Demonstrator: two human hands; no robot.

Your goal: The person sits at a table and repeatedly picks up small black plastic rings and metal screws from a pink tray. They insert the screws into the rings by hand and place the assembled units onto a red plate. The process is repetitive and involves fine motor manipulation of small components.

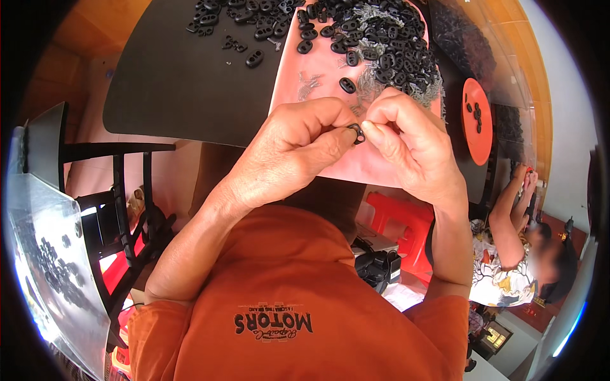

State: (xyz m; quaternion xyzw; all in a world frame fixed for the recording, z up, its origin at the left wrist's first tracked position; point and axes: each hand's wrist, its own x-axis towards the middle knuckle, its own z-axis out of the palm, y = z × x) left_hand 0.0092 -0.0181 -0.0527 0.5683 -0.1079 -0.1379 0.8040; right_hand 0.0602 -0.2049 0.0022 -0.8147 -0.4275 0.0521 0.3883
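Note:
My left hand (pixel 289 152) pinches a small black oval cord lock part with two holes (pixel 359 134) between thumb and forefinger. Facing it, my right hand (pixel 416 146) has thumb and forefinger pressed together right beside the part. Whatever those right fingertips hold is too small to make out. Both hands are over the near part of a pink tray (pixel 287 89). Beyond them, the tray carries a heap of black cord lock parts (pixel 397 47) mixed with tiny silvery pieces (pixel 368 82) that look like springs. A single oval part (pixel 347 85) lies just past my fingers.
More black parts (pixel 254 58) are scattered on the dark table (pixel 190 82). An orange plate (pixel 486 136) with a few parts stands at the right. A black chair (pixel 121 190) is at the left, a red stool (pixel 406 222) below the tray. Another person (pixel 508 254) sits far right.

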